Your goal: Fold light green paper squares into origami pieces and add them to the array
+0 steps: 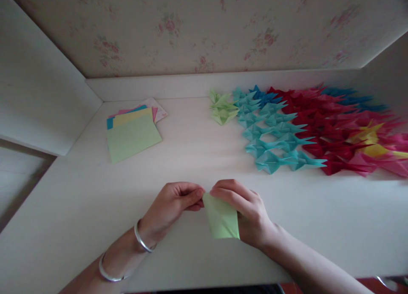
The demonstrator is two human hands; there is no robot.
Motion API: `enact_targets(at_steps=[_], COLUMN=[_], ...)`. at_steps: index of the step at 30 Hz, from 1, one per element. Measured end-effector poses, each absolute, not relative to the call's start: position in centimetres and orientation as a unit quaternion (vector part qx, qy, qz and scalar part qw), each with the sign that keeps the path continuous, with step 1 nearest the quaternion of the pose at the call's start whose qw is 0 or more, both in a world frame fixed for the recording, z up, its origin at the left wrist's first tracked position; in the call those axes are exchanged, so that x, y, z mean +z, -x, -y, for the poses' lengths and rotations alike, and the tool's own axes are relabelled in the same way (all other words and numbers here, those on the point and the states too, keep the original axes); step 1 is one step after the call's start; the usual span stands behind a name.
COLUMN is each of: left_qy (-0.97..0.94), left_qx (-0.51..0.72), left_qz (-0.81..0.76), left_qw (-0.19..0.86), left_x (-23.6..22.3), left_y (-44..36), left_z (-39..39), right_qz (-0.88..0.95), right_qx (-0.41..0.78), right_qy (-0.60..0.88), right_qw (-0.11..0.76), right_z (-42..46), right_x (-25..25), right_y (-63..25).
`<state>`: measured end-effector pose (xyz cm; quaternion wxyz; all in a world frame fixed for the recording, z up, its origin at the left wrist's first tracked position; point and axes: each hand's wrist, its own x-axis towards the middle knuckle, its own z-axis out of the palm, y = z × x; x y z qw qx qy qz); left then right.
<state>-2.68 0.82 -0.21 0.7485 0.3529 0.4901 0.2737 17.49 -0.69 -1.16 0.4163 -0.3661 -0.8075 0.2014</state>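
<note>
A folded piece of light green paper (222,219) is held up between my two hands near the front of the white table. My left hand (180,202) pinches its upper left corner between thumb and forefinger. From the right, my right hand (250,209) grips the upper and right edges, with its fingers over the top and the thumb hidden behind the paper. The paper looks folded into a small square or kite shape.
Left on the white table (188,145), a fanned stack of coloured paper sheets (134,137) has light green on top. Rows of folded paper cranes stand at the back right: green (223,109), turquoise (270,158), red and pink (328,137). A wallpapered wall (191,35) rises behind.
</note>
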Motion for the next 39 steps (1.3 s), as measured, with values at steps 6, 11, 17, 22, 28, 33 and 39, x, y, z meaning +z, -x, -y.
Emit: enact_targets(at_steps=[6, 11, 17, 22, 28, 33, 39], left_qy=[-0.35, -0.331, -0.362, -0.386, -0.427, -0.511, -0.528], left_qx=[0.271, 0.245, 0.26, 0.265, 0.265, 0.261, 0.281], left_qz=[-0.473, -0.425, -0.455, -0.486, -0.494, -0.503, -0.538], left_qw=[0.762, 0.806, 0.771, 0.738, 0.709, 0.646, 0.594], left_x=[0.01, -0.06, -0.26, -0.01, 0.17, 0.21, -0.08], left_y=[2.42, 2.31, 2.45, 2.39, 2.36, 2.47, 2.93], left_z=[-0.56, -0.43, -0.4, -0.54, -0.44, -0.48, -0.65], right_qz=[0.816, 0.831, 0.818, 0.823, 0.832, 0.834, 0.775], right_qx=[0.195, 0.153, 0.196, 0.225, 0.23, 0.273, 0.334], right_qy=[0.349, 0.339, 0.35, 0.333, 0.331, 0.313, 0.353], right_qw=[0.417, 0.413, 0.413, 0.402, 0.381, 0.364, 0.405], right_z=[0.77, 0.82, 0.65, 0.69, 0.71, 0.61, 0.4], right_x=[-1.63, -1.8, -1.5, -1.46, -1.7, -1.77, -1.14], right_y=[-17.44, -17.58, -17.38, -17.37, -17.21, -17.29, -17.83])
